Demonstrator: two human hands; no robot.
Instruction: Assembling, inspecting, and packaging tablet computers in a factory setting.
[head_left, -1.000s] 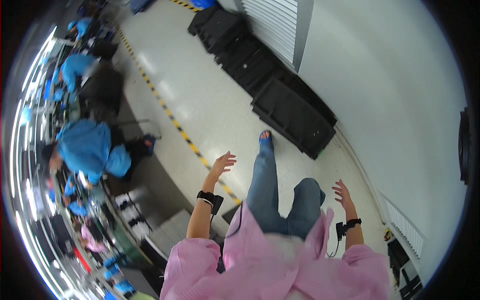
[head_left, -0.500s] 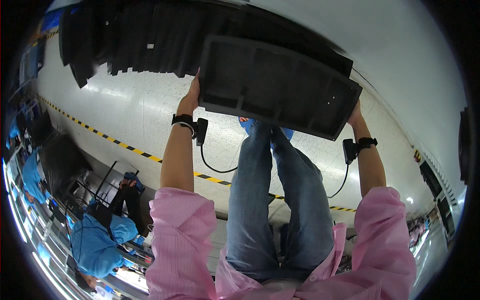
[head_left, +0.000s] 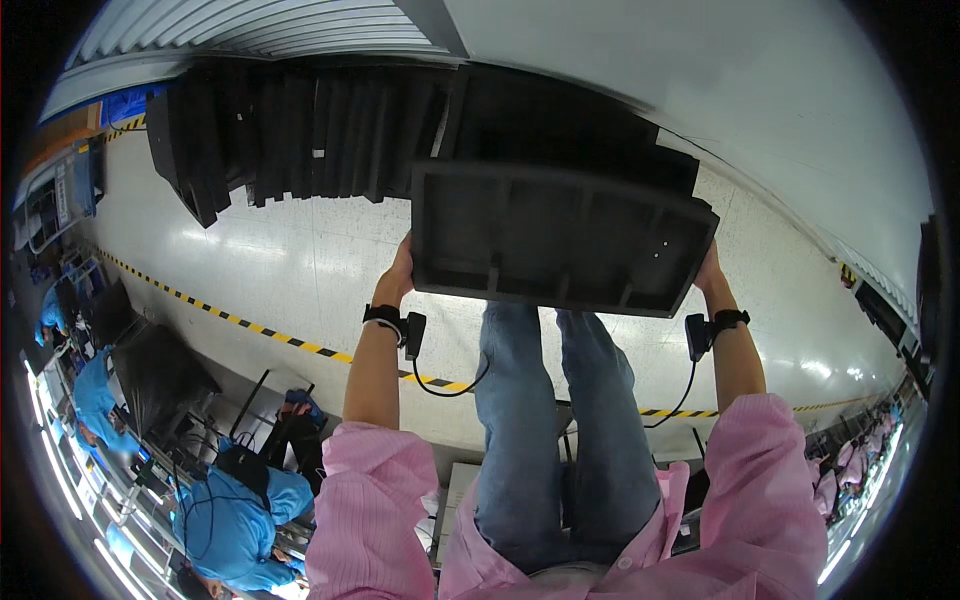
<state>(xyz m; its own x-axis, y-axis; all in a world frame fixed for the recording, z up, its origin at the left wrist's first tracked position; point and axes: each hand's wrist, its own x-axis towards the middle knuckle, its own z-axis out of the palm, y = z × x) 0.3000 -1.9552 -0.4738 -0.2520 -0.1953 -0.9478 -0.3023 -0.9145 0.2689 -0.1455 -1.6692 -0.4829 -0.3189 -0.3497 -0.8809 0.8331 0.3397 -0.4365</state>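
A long black tray (head_left: 540, 240) with raised walls and low dividers is held out in front of me, above the floor. Its inside faces up toward me, with two tiny white specks near the right end. My left hand (head_left: 401, 268) grips the left end and my right hand (head_left: 709, 268) grips the right end. Both sets of fingers are partly hidden by the tray's sides. Just beyond it, more black trays (head_left: 555, 120) are gathered at the wall, partly covered by the one I hold.
A row of upright black trays or panels (head_left: 330, 140) runs leftward along the wall (head_left: 650, 50). Yellow-black tape (head_left: 250, 327) crosses the pale floor (head_left: 300, 250) behind me. People in blue clothing (head_left: 235, 520) are at benches at lower left. Cabled devices sit on both my wrists.
My view has tilted up, bringing a ribbed panel into sight at the top. The tray appears lower in the picture and more level, still held at both ends.
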